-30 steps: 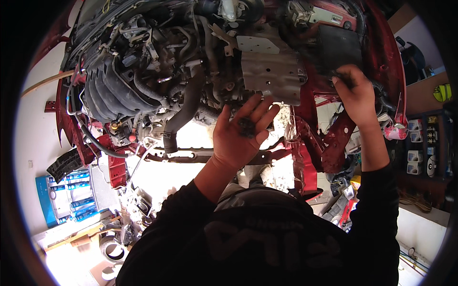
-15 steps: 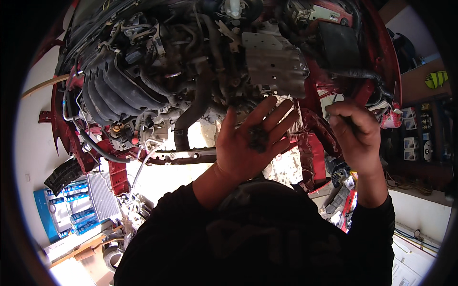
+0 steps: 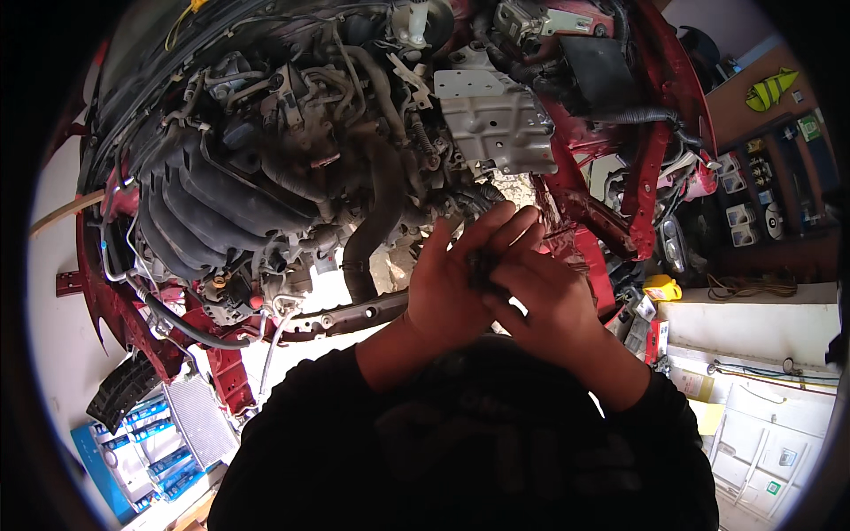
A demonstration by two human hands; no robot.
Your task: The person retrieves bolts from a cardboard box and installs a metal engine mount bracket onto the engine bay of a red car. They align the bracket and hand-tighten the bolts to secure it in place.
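Note:
My left hand is palm up in front of the engine bay, fingers stretched and slightly bent. It holds a small heap of dark pieces, perhaps fasteners, too dim to tell their kind. From the right, my right hand reaches over that palm. Its fingertips are pinched together on the dark pieces, and the hand partly hides them. Beyond both hands lies the engine, with a black ribbed intake manifold at the left and a thick black hose in the middle.
A metal bracket plate sits over the engine's right side. The red body frame rises at the right, and a dark crossbar spans the front. At lower left stand a radiator core and blue boxes. Shelves line the right.
My right hand has moved left and down, from beside the red frame to the pieces in my left palm. My left fingers have bent slightly. The view has shifted a little.

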